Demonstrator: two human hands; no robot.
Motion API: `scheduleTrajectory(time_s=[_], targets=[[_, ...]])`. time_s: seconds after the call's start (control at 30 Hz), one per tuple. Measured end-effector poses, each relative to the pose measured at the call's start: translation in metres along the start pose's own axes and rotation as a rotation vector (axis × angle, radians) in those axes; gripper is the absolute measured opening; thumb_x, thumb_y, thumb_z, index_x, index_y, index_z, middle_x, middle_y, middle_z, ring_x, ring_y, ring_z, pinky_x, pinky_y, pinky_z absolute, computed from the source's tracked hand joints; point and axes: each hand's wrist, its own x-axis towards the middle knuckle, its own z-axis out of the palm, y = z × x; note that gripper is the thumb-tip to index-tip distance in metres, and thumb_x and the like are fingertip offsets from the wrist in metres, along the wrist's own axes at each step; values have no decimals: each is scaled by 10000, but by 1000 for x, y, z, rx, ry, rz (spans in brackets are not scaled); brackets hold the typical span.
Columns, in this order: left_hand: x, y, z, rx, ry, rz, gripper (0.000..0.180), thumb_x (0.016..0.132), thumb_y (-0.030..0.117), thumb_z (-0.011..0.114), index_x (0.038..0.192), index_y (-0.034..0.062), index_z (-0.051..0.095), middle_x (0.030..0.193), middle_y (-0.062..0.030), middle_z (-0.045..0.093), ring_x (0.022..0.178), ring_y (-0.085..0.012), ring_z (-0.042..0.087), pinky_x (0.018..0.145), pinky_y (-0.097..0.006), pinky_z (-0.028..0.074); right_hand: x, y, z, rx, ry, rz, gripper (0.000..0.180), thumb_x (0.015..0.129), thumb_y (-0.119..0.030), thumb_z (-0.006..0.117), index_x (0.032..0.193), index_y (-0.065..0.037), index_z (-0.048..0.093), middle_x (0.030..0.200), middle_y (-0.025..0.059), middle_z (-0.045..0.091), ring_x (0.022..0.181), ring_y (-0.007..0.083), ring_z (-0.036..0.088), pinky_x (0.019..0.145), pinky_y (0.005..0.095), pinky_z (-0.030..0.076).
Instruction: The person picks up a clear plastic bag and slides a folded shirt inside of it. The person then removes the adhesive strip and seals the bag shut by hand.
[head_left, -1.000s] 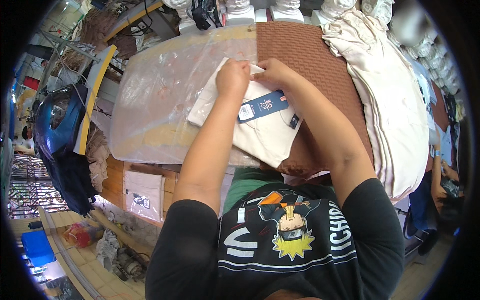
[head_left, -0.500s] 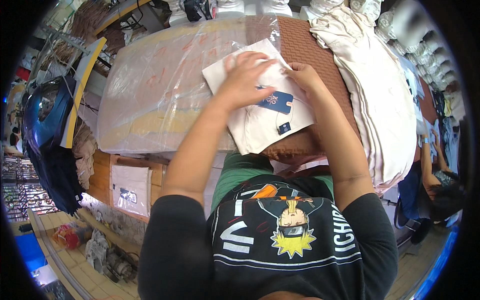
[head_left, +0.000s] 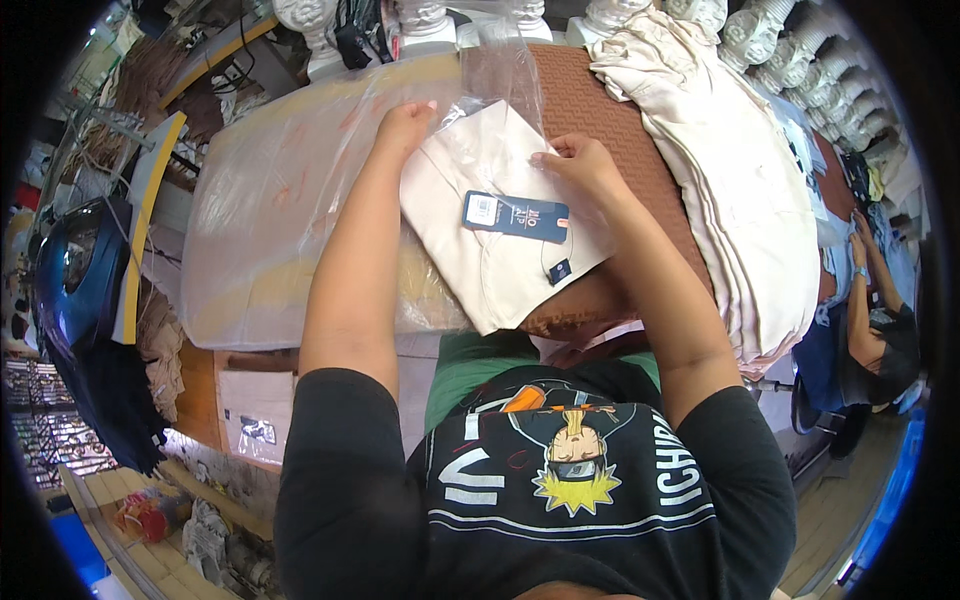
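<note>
A folded cream garment lies on the table in front of me, with a dark blue hang tag on top. A clear plastic bag covers its far end and sticks up beyond it. My left hand pinches the bag at the garment's far left corner. My right hand grips the bag's edge at the garment's right side.
A stack of clear plastic bags covers the table's left part. A brown textured mat lies under the garment. A pile of cream garments sits to the right. White balusters line the far edge. Another person is at far right.
The garment has turned and moved slightly right. The clear bag now stands up over its far end, and both hands have spread to the garment's two sides.
</note>
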Motion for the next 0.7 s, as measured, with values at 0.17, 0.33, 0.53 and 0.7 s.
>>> scheduleTrajectory(time_s=[0.17,0.33,0.53,0.7], targets=[[-1,33,24,-80,-259,-198,318,825,319,671,923,17,692,833,-58,685,699,-143,611,675,-291,474,8,2,-12,33,-133,229,305,766,-202,706,894,72,665,753,115,646,660,164,591,622,298,460],[-8,31,17,-200,-275,-201,258,847,300,655,925,57,687,817,-34,674,665,-121,605,611,-288,474,20,34,3,252,-132,142,296,769,-157,709,939,80,657,776,103,652,676,155,598,627,290,461],[-23,14,-21,-30,-326,-274,249,837,292,618,846,54,692,744,-48,653,635,-154,570,588,-321,456,-4,19,1,382,22,303,264,795,-117,681,1006,37,642,831,120,667,690,169,622,605,324,505],[-36,-10,-38,-173,-201,-465,197,892,256,546,750,133,602,581,33,524,451,-69,445,407,-241,372,-2,34,-13,35,97,266,328,765,-289,710,978,-41,681,870,125,684,755,227,647,682,389,519]])
